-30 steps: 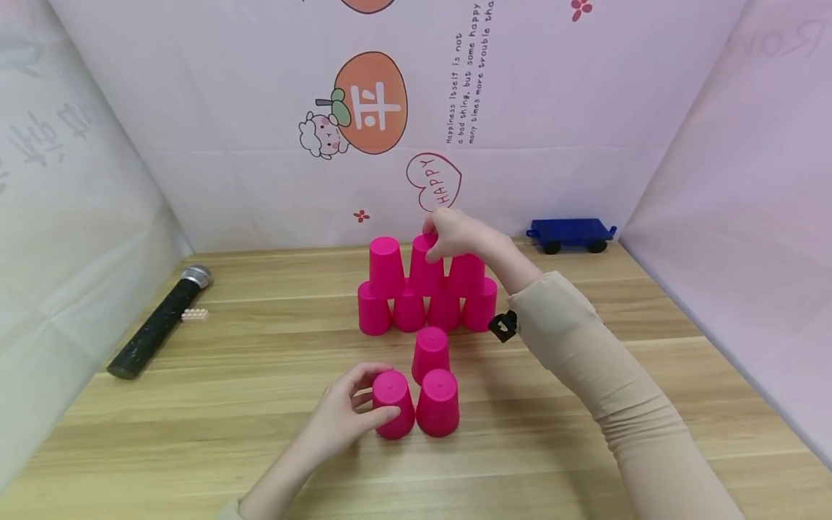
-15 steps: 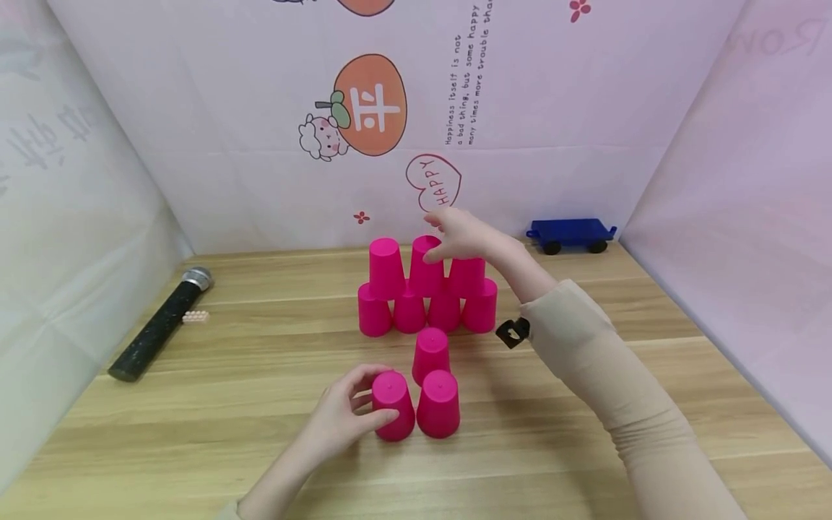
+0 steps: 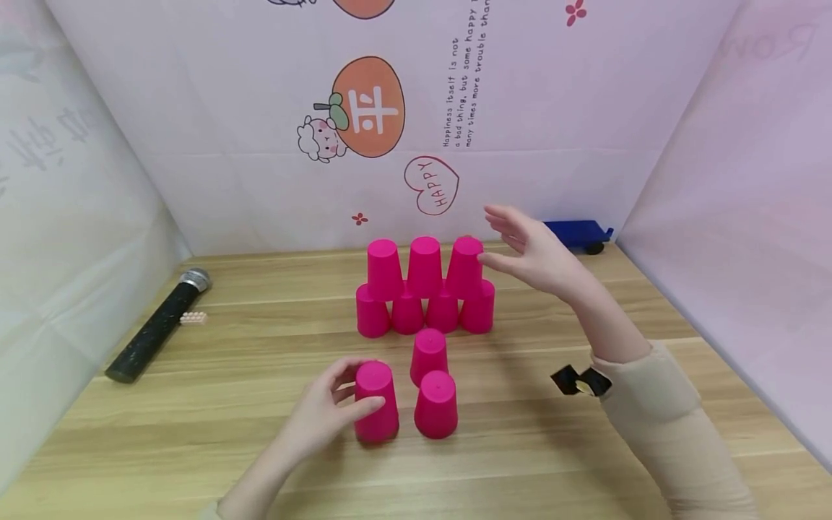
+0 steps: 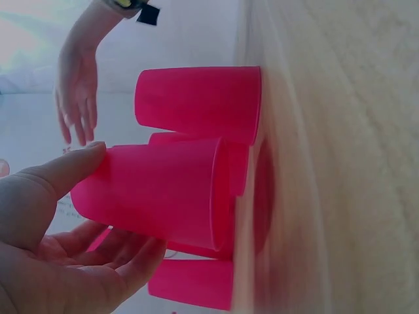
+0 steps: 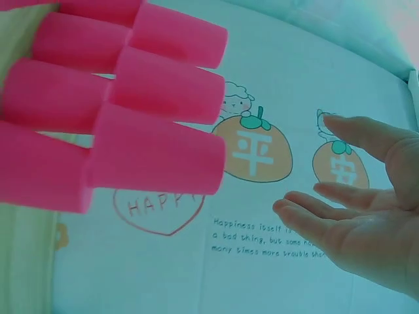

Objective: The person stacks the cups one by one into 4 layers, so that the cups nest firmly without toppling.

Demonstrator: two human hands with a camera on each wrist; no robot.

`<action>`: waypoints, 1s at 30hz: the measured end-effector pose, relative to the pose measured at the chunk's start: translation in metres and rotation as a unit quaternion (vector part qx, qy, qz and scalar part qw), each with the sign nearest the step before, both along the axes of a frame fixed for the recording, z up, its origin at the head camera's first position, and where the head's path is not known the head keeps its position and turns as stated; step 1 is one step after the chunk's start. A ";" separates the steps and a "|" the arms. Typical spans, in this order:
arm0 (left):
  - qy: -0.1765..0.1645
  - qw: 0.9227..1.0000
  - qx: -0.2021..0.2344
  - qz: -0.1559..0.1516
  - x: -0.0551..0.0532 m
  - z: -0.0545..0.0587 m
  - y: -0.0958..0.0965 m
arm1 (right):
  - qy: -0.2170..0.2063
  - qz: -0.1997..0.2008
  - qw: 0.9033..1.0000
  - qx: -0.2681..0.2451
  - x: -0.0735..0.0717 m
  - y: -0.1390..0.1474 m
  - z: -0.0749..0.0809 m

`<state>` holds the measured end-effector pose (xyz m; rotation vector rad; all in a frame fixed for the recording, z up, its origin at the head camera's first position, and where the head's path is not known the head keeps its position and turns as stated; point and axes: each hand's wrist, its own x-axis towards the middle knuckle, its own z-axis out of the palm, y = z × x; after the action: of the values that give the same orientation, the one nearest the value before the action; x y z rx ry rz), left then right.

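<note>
My left hand point(image 3: 325, 408) grips an upside-down pink cup point(image 3: 377, 404) between thumb and fingers. In the left wrist view, that cup point(image 4: 147, 190) is tilted slightly, its rim off the table. Just right of it stand two more inverted cups, a front one point(image 3: 436, 404) and one behind it point(image 3: 429, 357). Farther back, a row of several inverted cups point(image 3: 373, 314) carries three cups on top, the middle one being this cup point(image 3: 425, 267). My right hand point(image 3: 539, 253) is beside the upper right cup point(image 3: 465, 267), fingers spread and holding nothing, as the right wrist view also shows.
A black microphone point(image 3: 156, 328) lies at the left with a small pale block point(image 3: 193, 318) beside it. A blue toy wagon point(image 3: 578, 235) stands at the back right, partly behind my right hand. White printed sheets point(image 3: 227, 108) enclose the wooden table point(image 3: 260, 289).
My right hand has left the upper middle cup and moved right, leaving that cup standing on the row. My left hand has lifted its cup a little and shifted it left.
</note>
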<state>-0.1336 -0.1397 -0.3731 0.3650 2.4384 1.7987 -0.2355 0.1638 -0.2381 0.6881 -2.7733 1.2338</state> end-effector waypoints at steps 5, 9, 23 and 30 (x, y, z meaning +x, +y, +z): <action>0.018 1.000 -0.005 0.007 -0.004 0.013 -0.005 | -0.010 0.013 1.000 -0.011 0.014 0.016 -0.025; 0.043 0.999 -0.017 0.014 -0.010 0.024 -0.010 | -0.021 0.021 0.999 -0.017 0.023 0.025 -0.045; 0.103 0.992 -0.048 0.048 -0.031 0.064 -0.020 | -0.049 0.019 0.997 -0.064 0.054 0.037 -0.088; 0.116 0.991 -0.040 0.058 -0.044 0.080 -0.018 | -0.087 0.048 0.991 -0.089 0.067 0.031 -0.108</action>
<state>-0.1772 -0.1579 -0.2928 0.4564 2.7337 1.7855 -0.1690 0.1947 -0.3459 0.7411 -2.7435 1.6111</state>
